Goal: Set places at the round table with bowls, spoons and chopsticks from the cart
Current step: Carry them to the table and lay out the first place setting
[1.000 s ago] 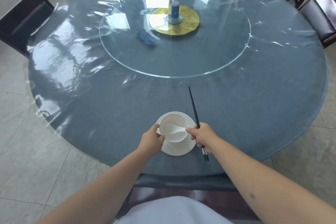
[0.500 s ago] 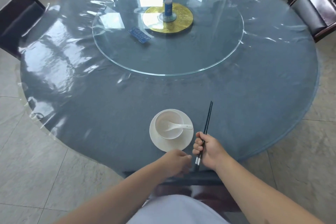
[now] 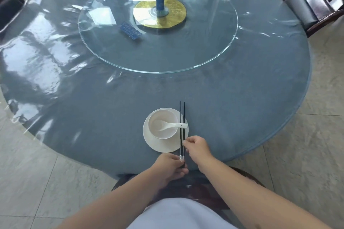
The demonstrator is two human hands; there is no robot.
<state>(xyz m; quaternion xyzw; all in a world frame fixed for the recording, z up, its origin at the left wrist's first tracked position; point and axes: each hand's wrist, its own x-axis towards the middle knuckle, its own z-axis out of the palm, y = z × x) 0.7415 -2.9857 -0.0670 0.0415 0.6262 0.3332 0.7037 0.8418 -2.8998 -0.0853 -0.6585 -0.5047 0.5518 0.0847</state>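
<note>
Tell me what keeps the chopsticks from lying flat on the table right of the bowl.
The saucer: the chopsticks lie across its right edge, under the spoon handle. Both hands hold their near ends, left hand and right hand.

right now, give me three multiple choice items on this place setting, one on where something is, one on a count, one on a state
1. Where does the white ceramic spoon lie?
A. in the white bowl, handle pointing right
B. on the clear glass turntable
C. on the floor

2. How many black chopsticks are there?
A. one
B. two
C. four

3. How do the chopsticks lie?
A. crossed inside the bowl
B. standing upright in a cup
C. side by side over the right rim of the white saucer

Answers: 1 A, its scoop sits inside the bowl. 2 B, two parallel sticks show. 3 C, the left hand pinches their near ends and the right hand touches them.
</note>
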